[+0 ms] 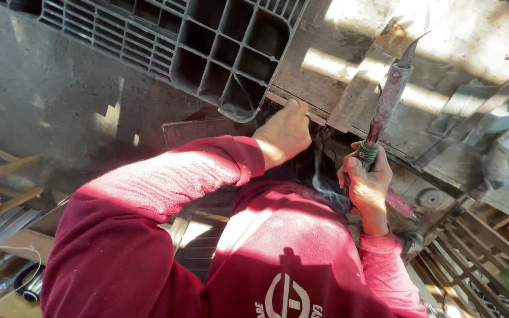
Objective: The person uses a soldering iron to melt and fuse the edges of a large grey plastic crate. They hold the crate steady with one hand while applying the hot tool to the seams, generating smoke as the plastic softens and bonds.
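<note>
Sunlit patches fall on a worn metal counter (349, 70) that is stained and scratched, with grey concrete floor (36, 94) beside it. On the counter lies a dark plastic pallet (219, 41) with a grid of square cells, and its corner comes down very near to the left hand (284, 132). This hand is bent at the wrist and its fingers curl over the edge of the counter, touching a thin metal strip (301, 109) there; I cannot tell if it really grips the strip or only presses on it. The right hand (365, 182) is closed in a fist around the green handle of a welding electrode holder (387, 97), which points up and away from the hand, over the counter, with a thin curved rod at its tip. Between the two hands, a little pale smoke (325, 185) rises in front of a dark gap under the counter edge. Both arms wear a dark red sweatshirt (166, 235) with a white print low on it. To the right of the right hand lie flat metal pieces (472, 112) and a round metal disc (428, 198), near but not touching it. Far from the left hand, at the side, stand wooden slats (1, 171), and a white cable (13, 277) lies lower on the floor.
</note>
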